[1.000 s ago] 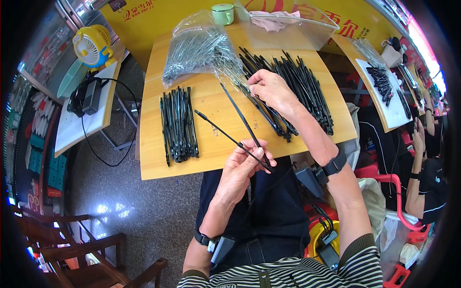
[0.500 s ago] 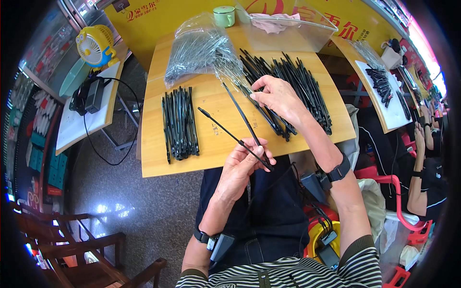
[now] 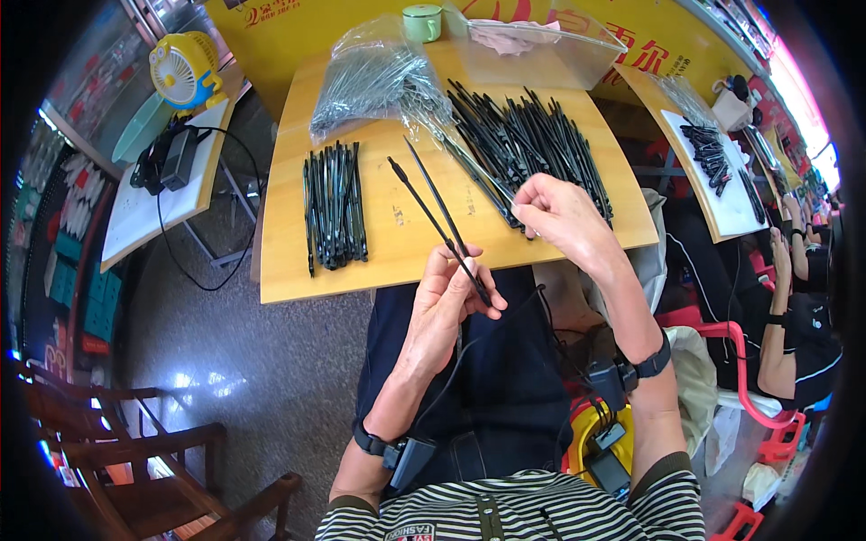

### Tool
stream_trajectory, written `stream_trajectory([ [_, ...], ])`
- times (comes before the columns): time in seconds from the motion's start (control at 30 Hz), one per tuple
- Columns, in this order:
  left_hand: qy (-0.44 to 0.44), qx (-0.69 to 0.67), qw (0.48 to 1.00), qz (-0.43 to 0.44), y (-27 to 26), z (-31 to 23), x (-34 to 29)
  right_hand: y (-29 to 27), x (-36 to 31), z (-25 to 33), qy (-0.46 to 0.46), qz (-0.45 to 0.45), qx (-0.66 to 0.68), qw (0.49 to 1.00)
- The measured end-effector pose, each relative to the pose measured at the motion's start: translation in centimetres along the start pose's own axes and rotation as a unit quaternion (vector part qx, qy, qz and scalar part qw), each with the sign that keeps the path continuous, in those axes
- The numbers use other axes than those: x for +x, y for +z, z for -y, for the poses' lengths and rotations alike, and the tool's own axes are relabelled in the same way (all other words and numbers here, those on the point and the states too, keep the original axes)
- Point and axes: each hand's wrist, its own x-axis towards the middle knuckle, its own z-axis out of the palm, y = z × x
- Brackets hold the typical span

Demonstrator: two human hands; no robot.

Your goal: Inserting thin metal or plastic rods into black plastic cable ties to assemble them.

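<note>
The left hand [image 3: 442, 307] pinches two thin black sticks [image 3: 437, 216] near their lower ends (likely light, stiff, best gripped low) while the right hand [image 3: 564, 212] fingers grasp another from the pile [image 3: 532, 149].

Striped shirt, dk trousers, blk wrist units, maybe sensors

Yellow desk fan [image 3: 184, 69], green cup [image 3: 421, 22], wooden chair [image 3: 135, 460], black power adapter [image 3: 171, 158], red stool [image 3: 740, 379]
</note>
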Motion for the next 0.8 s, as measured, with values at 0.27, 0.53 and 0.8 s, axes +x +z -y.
stream_trajectory([
  [0.27,0.011,0.043,0.999,0.026,1.5,-0.8,-1.6,-0.9,-4.7,1.0,0.032,0.003,0.131,0.991],
  [0.53,0.025,0.113,0.992,0.039,3.1,-1.4,-2.6,0.0,-7.1,1.7,-0.045,0.027,0.371,0.927],
  [0.8,0.025,0.063,0.997,0.046,3.2,-1.8,-2.8,0.5,-7.3,1.2,-0.031,0.058,0.42,0.905],
])
